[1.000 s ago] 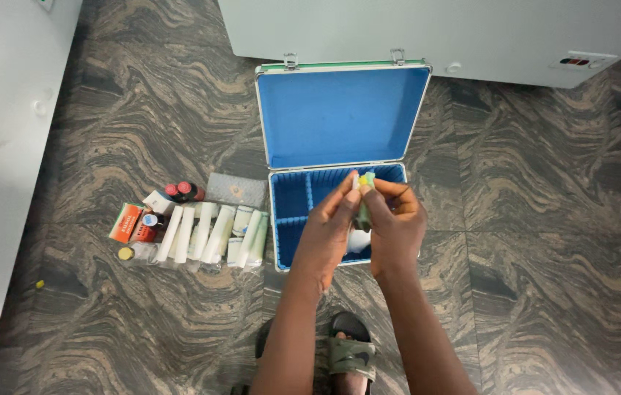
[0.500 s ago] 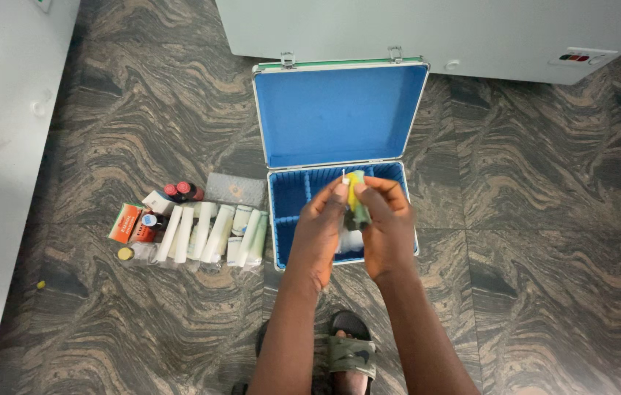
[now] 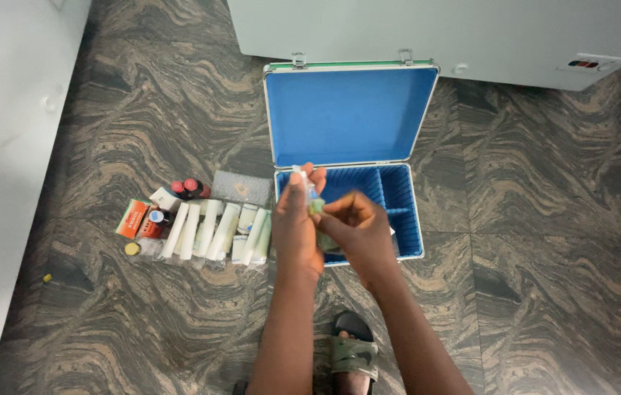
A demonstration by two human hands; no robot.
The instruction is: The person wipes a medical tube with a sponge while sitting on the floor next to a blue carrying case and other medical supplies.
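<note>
Half a second ago both hands were raised level over the middle of the case, pinching a small yellow-green item between them. Now the left hand (image 3: 297,223) is upright with its fingers (image 3: 309,178) closed on a small clear, pale-capped vial-like object (image 3: 305,183), held above the near edge of the lid. The right hand (image 3: 358,232) has dropped lower and curled, its fingers wrapped round a small pale green piece (image 3: 323,232); blur hides just what that piece is. The two hands have therefore drawn slightly apart, each keeping its own part, both over the left compartments of the open aluminium case with blue lining (image 3: 402,219). The case's lid (image 3: 351,113) stands open at the far side, and the divided tray looks mostly bare where it shows.

The floor (image 3: 544,234) is dark marbled tile with wavy tan veins. To the left of the case lies a tidy row of white rolled bandages (image 3: 215,230), with a grey flat pouch (image 3: 241,189) beyond them, two red-capped small bottles (image 3: 186,188), an orange carton (image 3: 133,218) and a small yellow disc (image 3: 132,249). A pale cabinet (image 3: 3,161) fills the left edge, and another pale unit (image 3: 457,29) runs across the far side. A camouflage-strapped sandal (image 3: 353,352) shows at the near edge.
</note>
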